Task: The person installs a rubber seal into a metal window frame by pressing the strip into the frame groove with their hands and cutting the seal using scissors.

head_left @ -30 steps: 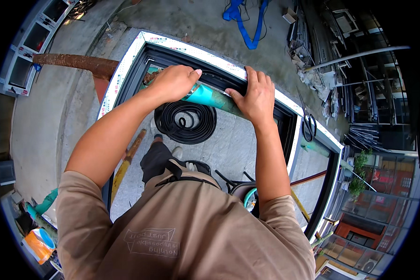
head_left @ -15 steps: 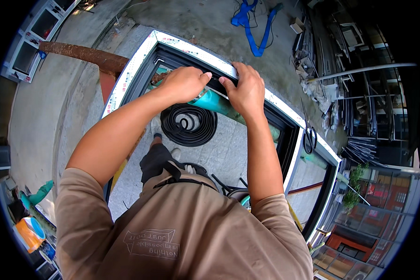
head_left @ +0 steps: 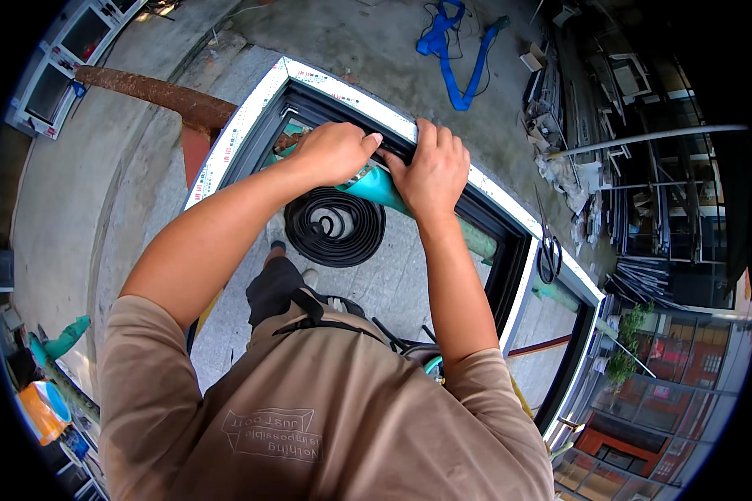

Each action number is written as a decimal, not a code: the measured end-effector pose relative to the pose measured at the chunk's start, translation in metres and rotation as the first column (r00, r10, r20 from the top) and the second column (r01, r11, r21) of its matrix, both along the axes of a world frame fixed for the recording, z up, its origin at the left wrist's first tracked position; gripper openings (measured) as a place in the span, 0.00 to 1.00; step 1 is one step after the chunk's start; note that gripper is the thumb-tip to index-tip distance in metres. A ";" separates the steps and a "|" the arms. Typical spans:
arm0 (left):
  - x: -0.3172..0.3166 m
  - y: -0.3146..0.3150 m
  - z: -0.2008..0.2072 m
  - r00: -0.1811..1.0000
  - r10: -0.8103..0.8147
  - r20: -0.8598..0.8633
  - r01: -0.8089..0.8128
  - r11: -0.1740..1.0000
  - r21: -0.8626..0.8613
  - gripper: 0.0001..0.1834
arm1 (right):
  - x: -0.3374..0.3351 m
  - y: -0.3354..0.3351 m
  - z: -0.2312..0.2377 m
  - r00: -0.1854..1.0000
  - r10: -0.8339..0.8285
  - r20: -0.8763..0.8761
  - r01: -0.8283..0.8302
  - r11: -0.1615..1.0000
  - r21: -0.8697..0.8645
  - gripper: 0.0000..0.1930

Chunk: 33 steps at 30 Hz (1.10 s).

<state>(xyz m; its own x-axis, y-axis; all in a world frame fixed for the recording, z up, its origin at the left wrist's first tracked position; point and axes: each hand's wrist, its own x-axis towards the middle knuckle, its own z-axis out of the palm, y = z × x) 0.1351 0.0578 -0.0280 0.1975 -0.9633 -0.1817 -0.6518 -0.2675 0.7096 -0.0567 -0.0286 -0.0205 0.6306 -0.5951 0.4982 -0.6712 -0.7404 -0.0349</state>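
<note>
A large window frame, white outside with printed film and black on its inner side, lies before me. My left hand is curled closed at the inner edge of its far bar, thumb pointing right; whatever its fingers hold is hidden. Beside it, my right hand grips the same bar, fingers over the white outer face and thumb on the black inner side. A coil of black rubber strip lies on the ground, seen through the frame's opening. Black-handled scissors rest on the frame at the right.
Under the frame runs a green pipe. A rusty brown beam sticks out to the left. Blue strapping lies on the concrete beyond. An orange bucket stands lower left; stacked profiles lie at right.
My right hand has slid slightly left along the far bar, its thumb closer to my left hand. The left hand has barely moved, still closed at the inner edge.
</note>
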 end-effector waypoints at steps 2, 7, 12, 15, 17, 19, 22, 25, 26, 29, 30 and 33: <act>-0.005 -0.002 -0.001 1.000 0.009 0.008 -0.009 1.000 -0.023 0.35 | -0.006 -0.001 -0.004 1.000 0.003 0.026 -0.002 0.999 -0.042 0.38; -0.001 0.000 -0.008 0.999 0.031 0.012 -0.031 0.999 -0.035 0.37 | 0.001 -0.003 -0.004 0.999 0.034 0.034 -0.031 0.996 -0.081 0.34; -0.007 -0.001 -0.011 0.998 0.054 0.032 -0.052 0.996 -0.071 0.37 | 0.008 0.003 0.002 0.999 -0.005 -0.035 0.005 1.000 -0.006 0.32; -0.004 -0.005 -0.008 0.999 0.019 0.030 -0.017 0.998 -0.054 0.38 | 0.017 0.001 0.001 0.998 0.050 -0.049 -0.051 0.999 -0.008 0.30; -0.001 -0.004 -0.007 0.999 -0.002 0.044 0.003 0.999 -0.033 0.38 | 0.020 0.002 0.002 0.996 0.072 -0.059 -0.072 0.997 -0.009 0.28; 0.001 -0.005 -0.010 0.995 -0.027 0.099 0.033 0.998 -0.058 0.39 | 0.019 0.000 0.003 0.994 0.088 -0.061 -0.089 0.996 -0.020 0.28; 0.003 -0.004 -0.002 0.995 -0.041 0.089 0.040 0.999 0.011 0.40 | 0.019 0.000 0.004 0.995 0.082 -0.055 -0.083 0.996 -0.015 0.28; 0.003 -0.004 0.000 0.994 -0.065 0.088 0.065 0.998 0.006 0.41 | 0.016 -0.001 0.006 0.996 0.069 -0.051 -0.068 0.998 0.011 0.27; 0.004 -0.004 0.002 0.992 -0.069 0.103 0.072 0.997 -0.017 0.41 | 0.017 -0.001 0.007 0.997 0.061 -0.056 -0.060 0.998 0.018 0.27; 0.001 0.005 0.002 0.992 0.004 0.129 -0.002 1.000 -0.016 0.37 | 0.018 0.000 0.009 0.997 0.052 -0.057 -0.050 0.998 0.037 0.27; 0.000 0.011 -0.004 0.987 0.026 0.156 -0.021 0.999 -0.037 0.37 | 0.017 0.000 0.009 0.997 0.054 -0.049 -0.052 0.998 0.040 0.27; -0.007 0.032 -0.013 0.990 0.096 0.104 -0.081 0.987 -0.137 0.31 | 0.016 0.000 0.008 0.997 0.063 -0.033 -0.061 0.997 0.046 0.27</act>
